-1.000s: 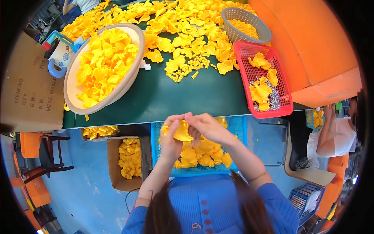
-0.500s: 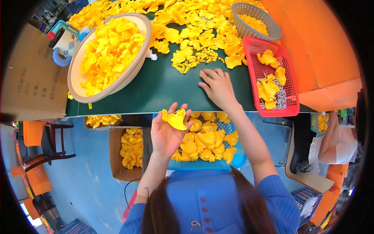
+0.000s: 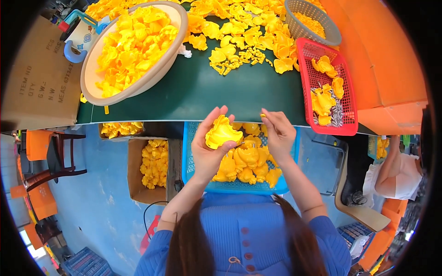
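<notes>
A curved yellow plastic shell piece [image 3: 224,132] rests in my left hand [image 3: 207,156], its thumb and fingers closed around the edges. To the right, my right hand [image 3: 281,135] pinches a tiny yellow plastic piece [image 3: 263,115] between thumb and fingertips, apart from the shell. Both hands are at the near edge of the dark green table [image 3: 193,99], over a blue basket [image 3: 186,161]. Rounded yellow plastic parts [image 3: 247,158] fill that basket. Small yellow pieces [image 3: 225,68] lie loose on the table beside many yellow shells [image 3: 276,41].
A big beige basin [image 3: 182,34] heaped with yellow shells stands at left. At right are a red basket [image 3: 353,106] with shells and metal pins, and a grey basket [image 3: 290,23]. Cardboard boxes [image 3: 138,195] sit below. Another person [image 3: 398,175] is at far right.
My right hand has come back from the table to the near edge, now pinching a tiny yellow piece. My left hand has moved right and tilted the shell upward.
</notes>
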A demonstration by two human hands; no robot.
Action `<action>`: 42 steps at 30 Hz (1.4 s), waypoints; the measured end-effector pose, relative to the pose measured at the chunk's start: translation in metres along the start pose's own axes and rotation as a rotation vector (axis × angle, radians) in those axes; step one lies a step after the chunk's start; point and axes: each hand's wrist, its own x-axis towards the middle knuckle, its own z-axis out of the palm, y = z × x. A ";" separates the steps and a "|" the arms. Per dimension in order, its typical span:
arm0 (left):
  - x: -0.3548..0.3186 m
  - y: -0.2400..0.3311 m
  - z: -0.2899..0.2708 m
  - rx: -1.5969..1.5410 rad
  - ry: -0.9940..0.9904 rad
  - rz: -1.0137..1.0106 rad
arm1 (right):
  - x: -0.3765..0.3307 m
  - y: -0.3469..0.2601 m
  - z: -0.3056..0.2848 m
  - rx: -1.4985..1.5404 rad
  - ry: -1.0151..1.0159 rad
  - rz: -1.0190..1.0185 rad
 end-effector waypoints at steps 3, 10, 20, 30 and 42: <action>-0.005 -0.003 0.003 0.117 -0.005 0.071 | 0.015 -0.048 0.000 0.320 0.054 0.221; -0.007 -0.007 0.012 0.201 0.024 0.177 | 0.018 -0.066 0.005 0.330 -0.053 0.263; -0.006 -0.004 0.018 0.232 0.012 0.148 | 0.017 -0.066 0.007 0.180 -0.038 0.169; -0.002 -0.005 0.022 0.117 0.066 0.085 | 0.015 -0.055 0.001 0.182 -0.184 -0.074; 0.014 -0.006 0.034 0.052 -0.050 0.008 | 0.045 -0.053 -0.084 0.058 -0.318 0.066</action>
